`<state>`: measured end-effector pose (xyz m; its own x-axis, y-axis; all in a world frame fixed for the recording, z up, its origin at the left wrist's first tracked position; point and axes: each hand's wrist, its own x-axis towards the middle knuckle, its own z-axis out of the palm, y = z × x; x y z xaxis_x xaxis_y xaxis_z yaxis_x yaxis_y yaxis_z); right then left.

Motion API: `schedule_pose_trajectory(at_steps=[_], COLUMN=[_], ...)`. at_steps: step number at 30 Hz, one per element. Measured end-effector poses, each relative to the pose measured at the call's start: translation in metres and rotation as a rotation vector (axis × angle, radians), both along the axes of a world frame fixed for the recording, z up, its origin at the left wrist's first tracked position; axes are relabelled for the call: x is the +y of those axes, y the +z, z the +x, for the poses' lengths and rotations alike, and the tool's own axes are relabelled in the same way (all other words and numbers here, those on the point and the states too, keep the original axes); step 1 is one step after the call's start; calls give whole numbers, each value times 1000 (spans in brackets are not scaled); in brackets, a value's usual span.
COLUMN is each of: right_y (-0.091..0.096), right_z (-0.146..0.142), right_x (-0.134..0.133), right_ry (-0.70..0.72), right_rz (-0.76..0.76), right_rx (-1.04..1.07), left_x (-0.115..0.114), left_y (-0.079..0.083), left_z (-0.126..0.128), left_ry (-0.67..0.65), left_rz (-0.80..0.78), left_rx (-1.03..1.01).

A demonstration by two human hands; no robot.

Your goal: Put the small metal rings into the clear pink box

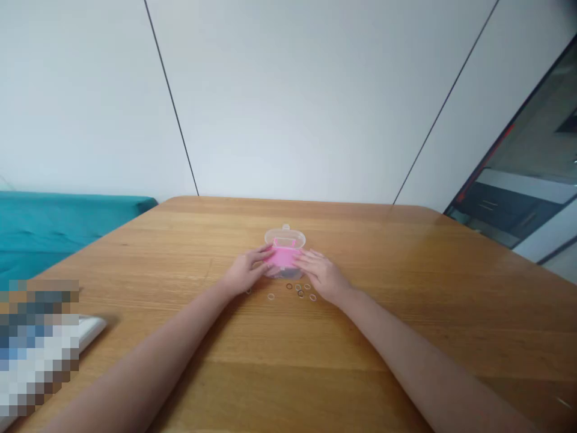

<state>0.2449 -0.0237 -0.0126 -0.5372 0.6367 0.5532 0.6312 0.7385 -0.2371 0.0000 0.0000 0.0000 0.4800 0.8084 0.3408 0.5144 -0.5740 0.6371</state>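
A small clear plastic box [285, 237] with its lid up stands in the middle of the wooden table [406, 288]. A pink piece [283, 256] sits at its front. My left hand [246, 272] and my right hand [321, 273] flank the box, and their fingertips pinch the pink piece from both sides. Several small rings or rubber bands [300, 292] lie scattered on the table just in front of the box, between my wrists.
A white object [90, 329] lies near the table's left edge beside a blurred-out patch. A teal surface [58, 225] sits beyond the left edge. White wall panels stand behind the table, and a dark glass pane [532, 180] is at right.
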Motion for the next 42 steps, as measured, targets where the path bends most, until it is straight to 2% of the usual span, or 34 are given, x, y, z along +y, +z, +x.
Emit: schedule_pose_trajectory(at_steps=[5, 12, 14, 18, 19, 21, 23, 25, 27, 31, 33, 36, 42], right_y=[-3, -4, -1, 2, 2, 0, -1, -2, 0, 5, 5, 2, 2], right_z=[3, 2, 2, 9, 13, 20, 27, 32, 32, 27, 25, 23, 21], right_x=[1, -6, -8, -8, -8, -8, -9, -12, -15, -19, -19, -17, -17], right_ry=[-17, -57, -97, -264, -294, -279, -179, -69, -1, 82, 101, 99, 74], right_rz=[-52, -42, -7, 40, 13, -137, -372, -567, -646, -620, -592, -556, -508], right_rx=[-19, 26, 80, 310, 353, 349, 262, 171, 112, 57, 46, 41, -6], left_x=[-2, -9, -10, -9, -8, -8, -11, -18, -29, -53, -60, -61, -54], left_y=[0, -2, -2, -1, -1, 3, 9, 15, 19, 16, 11, 5, 0], left_z=[3, 8, 8, 6, 5, 4, 2, 2, 7, 28, 38, 45, 42], left_ry=[21, 102, 106, 103, 115, 173, 248, 267, 168, -273, -397, -420, -425], left_rz=[85, 115, 121, 128, 132, 164, 227, 298, 347, 372, 374, 344, 284], left_rx=[103, 74, 62, 52, 44, 10, -28, -39, 5, 304, 369, 348, 329])
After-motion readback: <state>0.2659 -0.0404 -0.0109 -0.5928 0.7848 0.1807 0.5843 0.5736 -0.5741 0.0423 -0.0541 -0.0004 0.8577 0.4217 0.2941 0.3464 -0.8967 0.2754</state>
